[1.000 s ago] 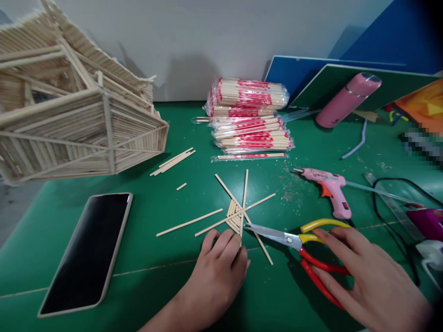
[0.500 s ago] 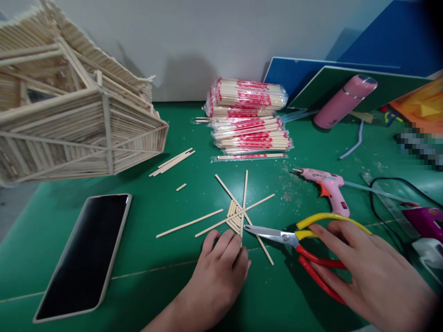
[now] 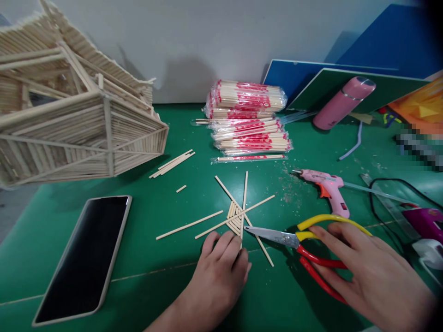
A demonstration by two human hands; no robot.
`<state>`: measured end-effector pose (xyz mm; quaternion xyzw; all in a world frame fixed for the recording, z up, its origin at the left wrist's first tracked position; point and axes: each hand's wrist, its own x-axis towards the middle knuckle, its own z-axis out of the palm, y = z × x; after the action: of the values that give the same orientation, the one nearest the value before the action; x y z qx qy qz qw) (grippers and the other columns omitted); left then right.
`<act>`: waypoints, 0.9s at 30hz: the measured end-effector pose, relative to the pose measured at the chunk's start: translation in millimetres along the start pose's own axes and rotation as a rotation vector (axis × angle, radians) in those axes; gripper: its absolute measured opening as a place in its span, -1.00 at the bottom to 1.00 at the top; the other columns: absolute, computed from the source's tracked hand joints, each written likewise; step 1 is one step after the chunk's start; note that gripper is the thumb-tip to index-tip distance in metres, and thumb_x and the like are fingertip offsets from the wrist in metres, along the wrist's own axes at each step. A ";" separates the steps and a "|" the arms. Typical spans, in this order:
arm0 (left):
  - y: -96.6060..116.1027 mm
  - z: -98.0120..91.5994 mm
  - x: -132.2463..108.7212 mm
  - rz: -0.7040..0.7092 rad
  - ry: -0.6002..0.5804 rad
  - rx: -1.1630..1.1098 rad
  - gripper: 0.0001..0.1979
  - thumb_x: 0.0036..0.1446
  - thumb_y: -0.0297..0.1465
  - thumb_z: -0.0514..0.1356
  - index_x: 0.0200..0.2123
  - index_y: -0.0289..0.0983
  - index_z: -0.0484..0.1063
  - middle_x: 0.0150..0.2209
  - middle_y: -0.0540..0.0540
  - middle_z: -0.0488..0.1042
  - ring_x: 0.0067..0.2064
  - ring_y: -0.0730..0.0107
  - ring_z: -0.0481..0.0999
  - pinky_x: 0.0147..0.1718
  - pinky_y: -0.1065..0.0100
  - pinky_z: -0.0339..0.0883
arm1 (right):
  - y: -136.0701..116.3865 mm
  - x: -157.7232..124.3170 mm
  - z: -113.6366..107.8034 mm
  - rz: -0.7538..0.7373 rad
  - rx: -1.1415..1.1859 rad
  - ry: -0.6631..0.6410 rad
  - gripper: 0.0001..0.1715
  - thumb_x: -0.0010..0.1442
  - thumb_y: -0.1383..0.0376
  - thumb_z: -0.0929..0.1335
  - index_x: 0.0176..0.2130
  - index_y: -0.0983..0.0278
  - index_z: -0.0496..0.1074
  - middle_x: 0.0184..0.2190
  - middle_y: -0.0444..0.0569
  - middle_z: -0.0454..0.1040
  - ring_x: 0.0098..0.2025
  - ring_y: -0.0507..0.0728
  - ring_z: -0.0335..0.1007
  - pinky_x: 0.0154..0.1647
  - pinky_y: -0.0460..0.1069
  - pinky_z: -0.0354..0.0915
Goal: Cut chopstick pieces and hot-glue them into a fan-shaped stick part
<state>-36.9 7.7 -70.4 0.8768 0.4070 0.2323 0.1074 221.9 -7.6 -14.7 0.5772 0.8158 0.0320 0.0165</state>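
Note:
On the green table several thin sticks [image 3: 259, 203] cross one another in a star-like pattern, with short pieces [image 3: 234, 216] laid side by side at its middle. My left hand [image 3: 221, 272] is closed over the lower end of a near-upright stick; its fingertips are partly hidden. My right hand [image 3: 367, 267] grips scissors [image 3: 285, 238] with yellow and red handles. Their blades are nearly closed and point left, with the tips beside the upright stick. One loose stick [image 3: 189, 225] lies left of the pattern.
A stick-built model [image 3: 109, 133] stands at the left above a phone [image 3: 85, 258]. Wrapped chopsticks [image 3: 251, 120] lie at the back. At the right are a pink glue gun [image 3: 328, 184], a pink bottle [image 3: 344, 103] and a cable [image 3: 387, 180]. Small sticks [image 3: 173, 163] lie near the model.

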 end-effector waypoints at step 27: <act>1.1 -29.7 42.5 -1.064 -0.077 -1.536 -0.80 -0.13 -0.32 0.23 -0.60 -0.34 0.36 -0.61 0.04 0.22 -0.56 0.61 0.14 -0.56 0.50 0.04 | 3.0 -25.0 19.9 0.017 0.205 0.108 -0.39 0.02 0.17 0.30 0.06 0.14 0.09 -0.08 0.06 0.20 -0.11 0.23 0.28 -0.22 0.12 0.33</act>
<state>-27.0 39.4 -30.6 0.2712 0.4859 0.3286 0.7631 234.3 -29.5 -34.6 0.5804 0.8094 -0.0207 -0.0867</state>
